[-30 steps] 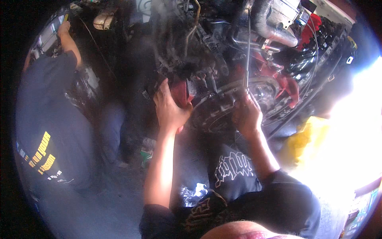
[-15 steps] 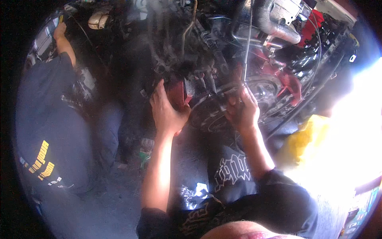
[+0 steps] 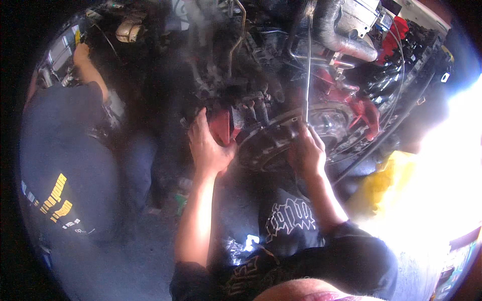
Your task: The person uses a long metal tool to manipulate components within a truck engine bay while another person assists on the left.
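Note:
My left hand (image 3: 207, 150) is wrapped round the near side of a red wedge-shaped part (image 3: 221, 126), thumb on its right and fingers up its left. The part sits low among dark machine parts, and its back is hidden. In my right hand (image 3: 310, 150) is the lower end of a long thin metal rod (image 3: 308, 70), closed in by the fingers. It points up and away, toward a ribbed silver hose (image 3: 329, 27). Whether the rod has a handle is hidden by my fist. Close behind this hand lies a large dark round wheel-like part (image 3: 273, 138).
At left another person in a dark shirt (image 3: 70, 150) reaches an arm (image 3: 91, 70) forward. A red bracket (image 3: 365, 113) and a thin black cable (image 3: 403, 65) are at right. A bent metal pipe (image 3: 237, 40) hangs above. Yellow cloth (image 3: 394, 175) lies in bright glare.
My right hand has come down and nearer, and the rod with it. My left hand stays on the red part. The other person's arm has shifted slightly down and to the right.

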`<action>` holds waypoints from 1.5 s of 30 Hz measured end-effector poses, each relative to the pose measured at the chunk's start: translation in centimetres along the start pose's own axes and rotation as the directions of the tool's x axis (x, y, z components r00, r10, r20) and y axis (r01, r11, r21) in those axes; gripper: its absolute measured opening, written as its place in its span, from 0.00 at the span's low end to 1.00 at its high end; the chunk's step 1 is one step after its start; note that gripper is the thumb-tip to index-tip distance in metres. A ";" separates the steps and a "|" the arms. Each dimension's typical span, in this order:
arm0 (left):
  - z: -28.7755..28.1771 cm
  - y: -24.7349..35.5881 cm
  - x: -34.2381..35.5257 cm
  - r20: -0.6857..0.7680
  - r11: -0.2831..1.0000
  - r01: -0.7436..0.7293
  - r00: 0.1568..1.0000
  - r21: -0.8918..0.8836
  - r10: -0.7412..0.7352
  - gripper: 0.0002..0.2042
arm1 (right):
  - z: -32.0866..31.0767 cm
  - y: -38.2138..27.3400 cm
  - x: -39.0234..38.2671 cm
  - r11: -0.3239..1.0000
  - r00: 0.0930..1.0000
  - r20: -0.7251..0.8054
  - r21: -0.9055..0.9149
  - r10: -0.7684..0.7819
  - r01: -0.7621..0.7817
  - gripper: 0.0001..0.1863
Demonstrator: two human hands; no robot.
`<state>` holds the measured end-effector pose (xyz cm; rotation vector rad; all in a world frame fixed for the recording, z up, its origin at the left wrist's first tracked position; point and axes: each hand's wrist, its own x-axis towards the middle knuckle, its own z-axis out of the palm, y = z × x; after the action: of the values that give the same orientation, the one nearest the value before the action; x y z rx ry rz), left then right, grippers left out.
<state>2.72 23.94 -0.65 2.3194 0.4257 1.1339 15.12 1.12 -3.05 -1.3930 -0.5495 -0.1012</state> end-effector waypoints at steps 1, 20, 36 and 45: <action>-0.2 0.0 0.2 -0.003 1.000 -0.010 1.000 0.011 0.010 0.49 | -0.3 0.0 -0.4 1.000 1.000 0.000 0.014 -0.001 0.001 0.24; 0.4 -1.5 -0.5 -0.055 1.000 -0.015 0.998 0.000 0.015 0.46 | -4.4 -4.8 -2.4 0.956 0.956 0.010 0.014 0.294 -0.295 0.34; 0.1 -1.2 -0.4 -0.062 1.000 -0.024 0.998 -0.002 0.024 0.46 | -10.5 -11.2 -0.5 0.728 0.990 -0.117 -0.671 0.082 -0.139 0.19; 0.0 -1.0 -0.5 -0.065 0.999 -0.047 0.997 0.013 0.048 0.46 | -11.6 -9.3 -0.2 0.749 0.988 -0.077 -0.645 0.137 -0.154 0.19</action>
<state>2.33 24.55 -1.56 2.3183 0.4041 1.2362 14.96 -11.79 4.43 -2.1145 -0.3900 -0.1968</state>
